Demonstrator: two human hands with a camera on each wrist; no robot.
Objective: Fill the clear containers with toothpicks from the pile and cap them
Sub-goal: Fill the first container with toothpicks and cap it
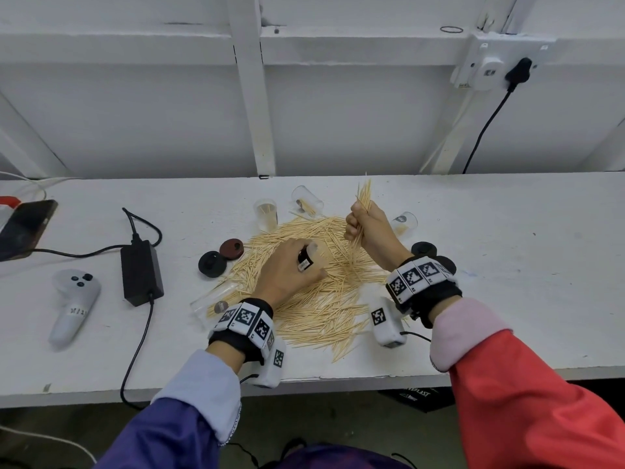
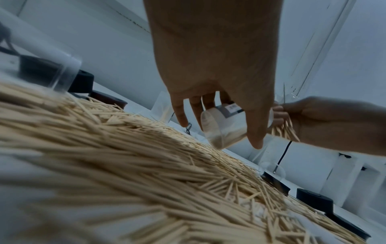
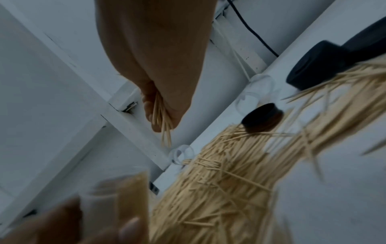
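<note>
Your left hand (image 1: 291,265) curls around a clear container (image 1: 309,255), holding it tilted just above the pile of toothpicks (image 1: 321,299) spread over the middle of the white bench (image 1: 507,248). From the left wrist view the container (image 2: 221,125) sits between your fingers and thumb, with its label facing up. Your right hand (image 1: 367,228) is clenched around a bunch of toothpicks (image 1: 363,198), raised above the far right part of the pile; their tips stick out above and below your fist.

Beyond the pile stands an upright container (image 1: 266,214) with some toothpicks inside, and another container (image 1: 307,201) lies on its side beside it. A further container (image 1: 404,223) rests behind your right hand, and one more (image 1: 216,302) lies at the pile's near left edge. Two round caps (image 1: 221,258) sit left of the pile, one black and one dark red, and a black cap (image 1: 424,248) lies near your right wrist.

A power adapter (image 1: 141,272), a white controller (image 1: 72,306) and a phone (image 1: 25,228) lie on the left of the bench.
</note>
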